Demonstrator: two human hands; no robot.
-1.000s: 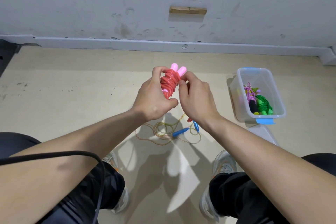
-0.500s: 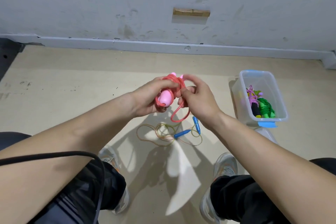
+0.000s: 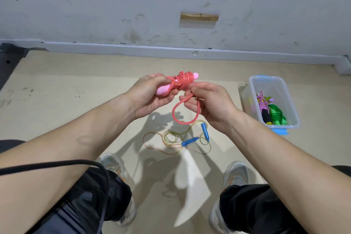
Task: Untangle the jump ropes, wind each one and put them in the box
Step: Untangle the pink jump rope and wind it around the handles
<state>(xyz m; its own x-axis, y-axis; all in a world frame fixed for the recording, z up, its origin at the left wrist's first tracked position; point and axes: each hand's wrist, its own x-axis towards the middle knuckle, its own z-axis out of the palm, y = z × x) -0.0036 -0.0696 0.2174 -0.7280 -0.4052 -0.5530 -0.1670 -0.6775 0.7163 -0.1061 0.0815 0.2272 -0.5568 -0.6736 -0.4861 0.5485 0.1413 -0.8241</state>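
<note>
Red jump rope bundle [image 3: 182, 81] now tipped level, loop [image 3: 177, 118] loose: left hand [image 3: 150, 95] fingers clasp bundle, right hand [image 3: 210, 100] fingers pinch loop; blue-handled rope [image 3: 178, 138] at 6 o'clock unwound.

Both bare forearms reach forward. The left hand [image 3: 150, 95] grips the wound red jump rope [image 3: 182, 81] at its left end; the right hand [image 3: 210, 102] pinches its loose loop just below.

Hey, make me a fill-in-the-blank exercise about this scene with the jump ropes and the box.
The left hand and right hand both hold the wound red plastic jump rope, whose handles are ____.
The thin multicoloured jump rope lying on the floor has ____ handles.
The clear plastic box stands on the person's ____ side.
Missing: pink; blue; right.
</note>
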